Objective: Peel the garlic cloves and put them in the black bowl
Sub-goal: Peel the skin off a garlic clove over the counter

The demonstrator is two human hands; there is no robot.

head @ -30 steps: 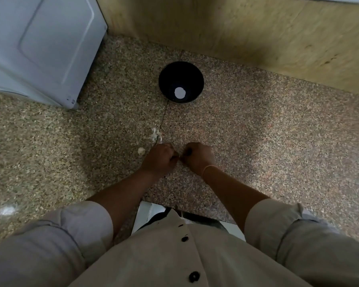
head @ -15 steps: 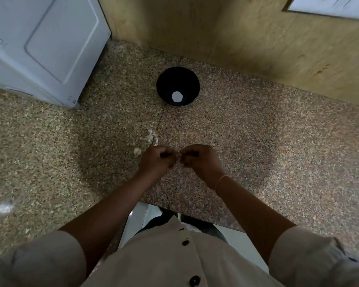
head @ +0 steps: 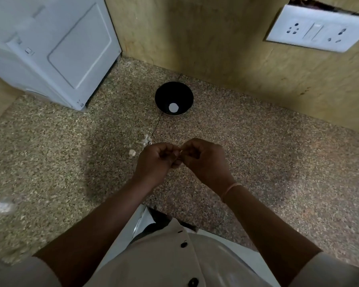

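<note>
Garlic clove [head: 179, 158], small, pale and mostly hidden, sat pinched between the curled fingertips of your left hand [head: 155, 160] and right hand [head: 205, 160], above the speckled brown stone counter [head: 257, 152]. Just beyond lay white papery peel scraps [head: 146, 139]. Farther back, the round black bowl [head: 164, 94] showed a white round patch [head: 173, 107] at its bottom. Your hands stayed joined as before, and the bowl had not moved.

speckled stone surface [head: 278, 162]: brown-grey, polished; one thin seam [head: 157, 125] ran front to back. wall panel [head: 195, 38]: tan wood grain, met the stone at the rear. socket plate [head: 317, 27]: white, sat in the panel upper right, dark ragged gap along its top. white cabinet [head: 50, 48]: stood upper left, recessed panel on its face. pale glare patch [head: 1, 207]: lay far left.
</note>
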